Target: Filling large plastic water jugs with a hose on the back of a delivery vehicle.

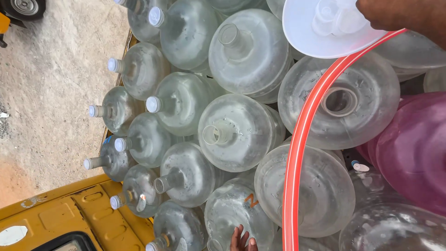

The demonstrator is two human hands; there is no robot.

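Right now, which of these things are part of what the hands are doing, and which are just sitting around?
In use:
right hand holding the white funnel
red hose
open clear jug under the funnel
left hand on a jug

Just there:
capped jugs
pink jug
yellow vehicle bed

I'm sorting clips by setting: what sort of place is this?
Probably outdoors, at a yellow vehicle loaded with big clear water jugs, some capped. Bare ground lies beside it, and a red hose runs over the load.
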